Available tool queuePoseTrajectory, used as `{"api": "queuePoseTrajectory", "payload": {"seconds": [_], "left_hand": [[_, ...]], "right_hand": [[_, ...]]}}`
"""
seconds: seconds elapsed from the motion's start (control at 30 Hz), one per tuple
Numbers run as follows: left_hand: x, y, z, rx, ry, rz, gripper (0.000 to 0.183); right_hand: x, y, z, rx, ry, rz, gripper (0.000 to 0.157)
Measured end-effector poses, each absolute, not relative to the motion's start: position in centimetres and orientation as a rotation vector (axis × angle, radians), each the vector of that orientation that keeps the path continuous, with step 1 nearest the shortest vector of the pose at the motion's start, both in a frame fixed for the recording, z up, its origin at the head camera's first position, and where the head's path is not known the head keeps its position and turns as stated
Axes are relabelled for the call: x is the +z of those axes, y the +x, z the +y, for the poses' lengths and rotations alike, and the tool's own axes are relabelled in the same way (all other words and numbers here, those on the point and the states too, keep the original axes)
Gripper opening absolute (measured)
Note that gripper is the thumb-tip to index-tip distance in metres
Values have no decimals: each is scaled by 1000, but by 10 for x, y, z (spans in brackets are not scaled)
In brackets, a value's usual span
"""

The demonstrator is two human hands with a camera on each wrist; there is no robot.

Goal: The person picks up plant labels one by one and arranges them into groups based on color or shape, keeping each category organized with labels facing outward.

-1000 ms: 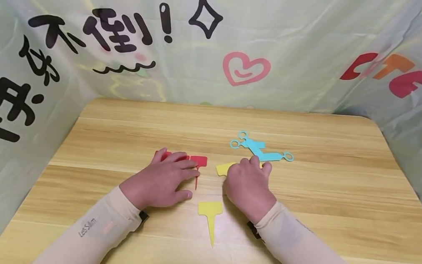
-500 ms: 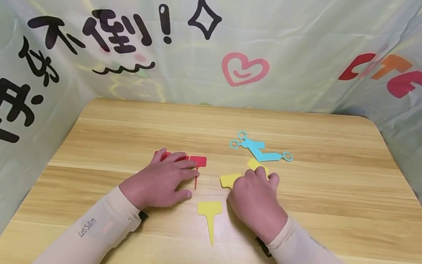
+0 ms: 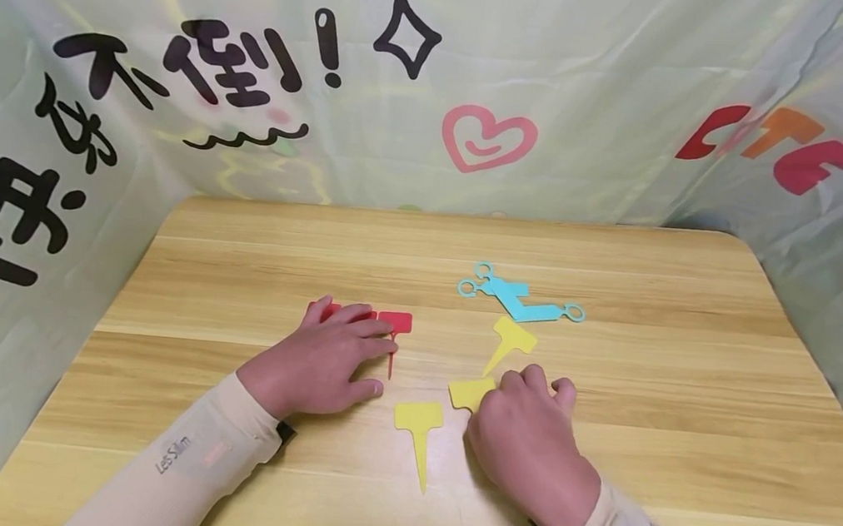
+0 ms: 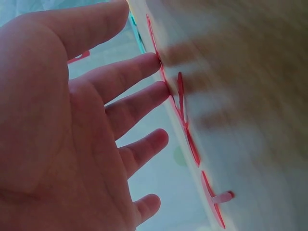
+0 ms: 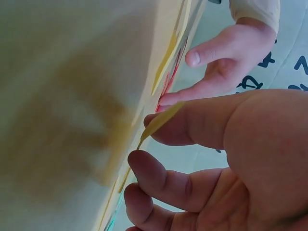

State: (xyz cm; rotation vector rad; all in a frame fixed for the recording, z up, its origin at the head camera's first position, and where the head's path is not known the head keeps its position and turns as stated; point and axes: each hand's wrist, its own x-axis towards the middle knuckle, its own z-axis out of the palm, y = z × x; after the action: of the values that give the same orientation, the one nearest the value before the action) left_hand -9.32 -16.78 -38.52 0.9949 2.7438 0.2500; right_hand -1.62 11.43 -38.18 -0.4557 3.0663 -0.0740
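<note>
My right hand (image 3: 529, 444) pinches a yellow T-shaped plant label (image 3: 469, 393) between thumb and fingertips; its stem is hidden under the hand in the head view. The right wrist view shows the held label (image 5: 162, 120) tilted, edge toward the camera. My left hand (image 3: 326, 363) lies with spread fingers over several red T-shaped plant labels (image 3: 397, 321), its fingertips touching some of them (image 4: 191, 144). Part of the red row is covered by those fingers. A second yellow label (image 3: 419, 417) lies between the hands, stem toward me. Another yellow label (image 3: 514, 336) lies slanted beyond my right hand.
Light blue tags with ring ends (image 3: 530, 310) overlap farther back on the wooden table (image 3: 682, 386). A printed cloth (image 3: 595, 86) hangs behind the table's back edge and along both sides.
My right hand has moved toward me and to the right, drawing the pinched yellow label with it. The slanted yellow label behind is now uncovered. My left hand stays in place.
</note>
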Motion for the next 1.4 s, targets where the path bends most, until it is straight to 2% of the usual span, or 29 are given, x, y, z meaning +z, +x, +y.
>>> {"api": "queuePoseTrajectory", "payload": {"seconds": [0.87,1.23,1.4], "left_hand": [[-385,-93,-167,258,999,2753,52],[-384,-93,-169,227,1015,2779,49],[-381,-91,-167,267,1047,2785,46]], "right_hand": [[-382,-4,109,-67,-414,2915,40],[-381,-2,111,-124,-433,2940,47],[-373,-13,125,-146,-425,2967,42]]}}
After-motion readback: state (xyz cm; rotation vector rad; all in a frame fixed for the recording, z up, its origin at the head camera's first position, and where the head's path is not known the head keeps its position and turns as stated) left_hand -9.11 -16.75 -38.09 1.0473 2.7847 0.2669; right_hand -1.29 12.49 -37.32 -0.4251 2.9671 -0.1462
